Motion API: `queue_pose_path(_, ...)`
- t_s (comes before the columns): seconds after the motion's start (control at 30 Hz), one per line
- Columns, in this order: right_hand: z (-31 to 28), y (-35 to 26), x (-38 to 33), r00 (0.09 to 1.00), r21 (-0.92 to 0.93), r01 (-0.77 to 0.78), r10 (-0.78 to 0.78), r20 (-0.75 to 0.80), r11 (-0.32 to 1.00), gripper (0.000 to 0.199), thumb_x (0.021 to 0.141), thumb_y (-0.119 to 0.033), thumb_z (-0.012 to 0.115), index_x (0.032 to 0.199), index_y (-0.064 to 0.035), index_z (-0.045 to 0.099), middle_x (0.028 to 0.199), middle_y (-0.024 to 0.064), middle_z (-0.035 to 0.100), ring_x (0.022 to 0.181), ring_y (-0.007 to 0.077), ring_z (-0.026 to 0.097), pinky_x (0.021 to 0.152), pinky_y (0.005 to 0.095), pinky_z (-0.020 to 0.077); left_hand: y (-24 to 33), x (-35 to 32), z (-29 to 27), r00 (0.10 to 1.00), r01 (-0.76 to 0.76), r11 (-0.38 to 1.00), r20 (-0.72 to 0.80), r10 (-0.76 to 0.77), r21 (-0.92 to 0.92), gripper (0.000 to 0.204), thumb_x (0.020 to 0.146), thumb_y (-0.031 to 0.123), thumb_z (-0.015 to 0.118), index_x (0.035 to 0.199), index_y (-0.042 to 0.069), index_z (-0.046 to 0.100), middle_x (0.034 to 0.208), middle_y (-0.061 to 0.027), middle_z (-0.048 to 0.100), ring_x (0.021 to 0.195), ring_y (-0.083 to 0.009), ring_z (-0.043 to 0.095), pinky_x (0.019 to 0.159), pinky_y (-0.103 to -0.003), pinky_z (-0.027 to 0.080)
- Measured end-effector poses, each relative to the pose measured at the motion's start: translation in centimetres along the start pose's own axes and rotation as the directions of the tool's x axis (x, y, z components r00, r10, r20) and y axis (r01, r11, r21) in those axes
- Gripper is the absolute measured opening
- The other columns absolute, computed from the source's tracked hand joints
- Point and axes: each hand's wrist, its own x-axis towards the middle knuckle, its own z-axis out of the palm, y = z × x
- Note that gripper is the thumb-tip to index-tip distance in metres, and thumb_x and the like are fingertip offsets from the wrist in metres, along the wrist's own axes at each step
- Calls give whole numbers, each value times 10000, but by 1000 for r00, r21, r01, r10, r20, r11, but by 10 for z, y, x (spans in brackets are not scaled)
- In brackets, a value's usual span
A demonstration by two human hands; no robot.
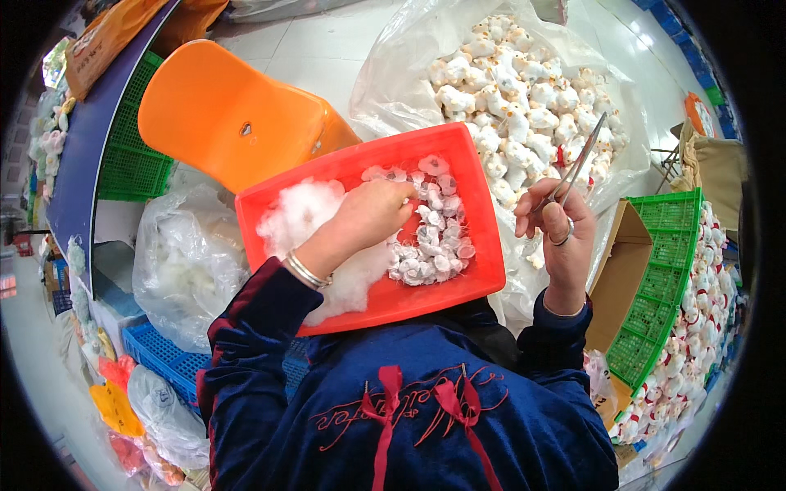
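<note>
A red plastic tray (485, 245) rests across my lap. White fluffy stuffing (299, 209) fills its left side, and small pale grey-white fabric pieces (426, 263) are heaped on the right. My left hand (375, 214), with a silver bangle at the wrist, reaches over the tray. Its fingers are closed at the upper edge of the pieces; what they hold, if anything, is hidden. Right of the tray, my right hand (561, 225) is raised, gripping long metal forceps (586, 154) by the finger loops, tips pointing up and away.
Beyond the tray lies a clear plastic bag (389, 86) full of small white plush toys (524, 98). An orange chair (221, 110) stands far left. Green crates (659, 278) and a cardboard box (618, 274) flank my right; a blue crate (164, 352) and plastic bags (192, 262) lie left.
</note>
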Motion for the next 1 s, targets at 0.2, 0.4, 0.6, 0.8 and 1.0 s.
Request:
queue_pose_path(0.2, 4, -6, -2, 1000, -90, -10, 12, 23, 996, 366, 992, -287, 725, 1154, 30, 642, 872, 78, 689, 698, 123, 642, 646, 236, 467, -6, 10, 4, 993, 98, 988, -76, -90, 116, 228, 908, 183, 657, 1076, 49, 734, 933, -185, 735, 917, -363, 714, 803, -465, 564)
queue_pose_path(0.4, 9, -9, -4, 995, -38, -87, 89, 36, 995, 332, 973, -224, 748, 1138, 41, 638, 854, 72, 671, 723, 131, 635, 689, 250, 505, -23, -3, 3, 975, 131, 991, -186, -121, 42, 245, 917, 219, 656, 1094, 59, 712, 961, -197, 742, 964, -370, 718, 800, -512, 564)
queue_pose_path(0.6, 23, -4, -1, 979, -95, -155, 165, 119, 983, 291, 949, -136, 765, 1155, 32, 649, 956, 43, 684, 815, 92, 644, 743, 246, 525, -23, -12, -12, 977, 45, 935, -178, -114, -352, 268, 955, 185, 687, 1156, 12, 730, 883, -125, 754, 823, -219, 733, 707, -367, 562)
queue_pose_path(0.8, 57, 12, 18, 926, -127, -310, 330, 186, 942, 235, 950, -110, 762, 1109, 14, 641, 949, 12, 664, 832, 53, 605, 714, 229, 508, 7, -38, -32, 987, 138, 581, 65, -144, -802, 225, 1028, 129, 632, 1167, -11, 741, 731, 12, 667, 580, -4, 516, 515, -171, 378)
queue_pose_path(1.0, 77, 19, 30, 890, -1, -416, 407, 206, 910, 248, 1008, -247, 692, 1080, -17, 634, 846, 46, 690, 697, 113, 671, 645, 231, 513, 24, -55, -33, 986, -64, 596, -144, -87, -800, 209, 1007, 86, 642, 1170, 17, 753, 835, -17, 718, 641, -32, 582, 569, -191, 455)
